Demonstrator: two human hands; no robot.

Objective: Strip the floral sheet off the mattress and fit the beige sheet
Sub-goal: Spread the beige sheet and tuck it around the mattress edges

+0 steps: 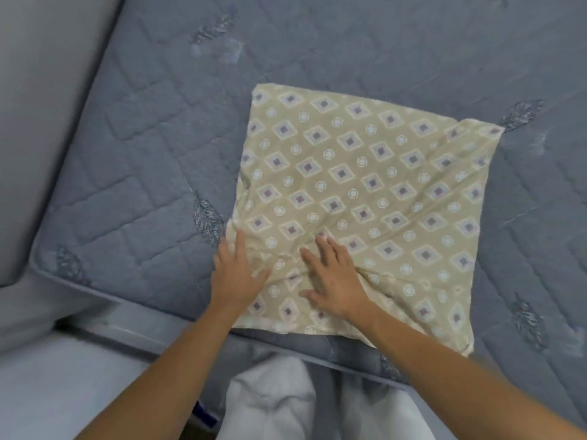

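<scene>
A bare blue-grey quilted mattress fills the view, its near edge by the person. Both hands' fingers lie spread flat, gripping nothing: the left hand and right hand press the near-left corner of the folded beige diamond-patterned sheet lying on it. White cloth, perhaps clothing, shows blurred below.

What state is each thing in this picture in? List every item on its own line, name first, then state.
beige sheet: folded into a square, lying flat on the mattress, slightly creased.
mattress: bare, no sheet fitted.
left hand: open, flat on the sheet's near left corner.
right hand: open, fingers spread, pressing on the sheet.
</scene>
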